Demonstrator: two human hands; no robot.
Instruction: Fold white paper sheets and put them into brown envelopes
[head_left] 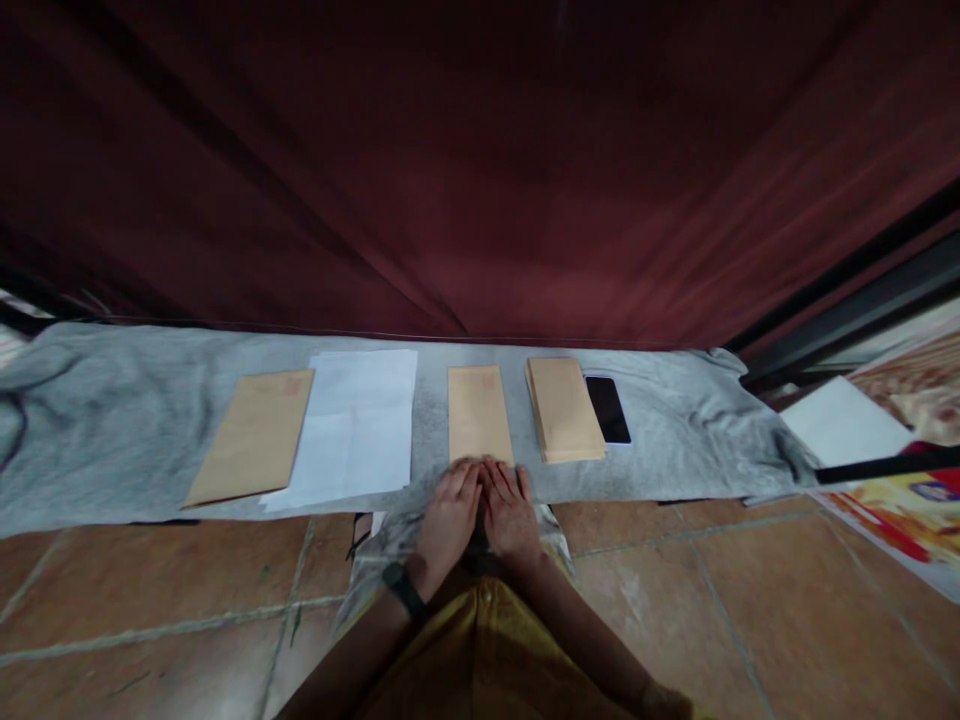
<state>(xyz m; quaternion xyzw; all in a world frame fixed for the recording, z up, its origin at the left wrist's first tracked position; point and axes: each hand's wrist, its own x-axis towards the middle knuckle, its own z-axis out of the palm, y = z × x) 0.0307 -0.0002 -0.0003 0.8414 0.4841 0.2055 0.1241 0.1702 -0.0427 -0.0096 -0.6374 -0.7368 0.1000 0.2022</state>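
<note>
A single brown paper envelope [480, 415] lies flat in the middle of the grey cloth, its near end covered by my hands. My left hand [450, 505] rests on that near end, fingers stretched forward and lying flat. Beside it, my right hand [514, 510] lies on the same end with its fingers extended and slightly apart. The fingertips of both hands come together, and the thumbs are mostly hidden. To the right sits a stack of brown envelopes [568, 410]. White paper sheets [356, 425] lie to the left, next to another brown envelope [255, 435].
A dark-screened phone [609, 410] lies partly beside the envelope stack. The grey cloth [682, 430] covers a long narrow surface. Behind it hangs a dark red curtain [480, 200]. A white sheet [847, 420] and a colourful printed sheet [900, 520] are at the far right, near dark bars.
</note>
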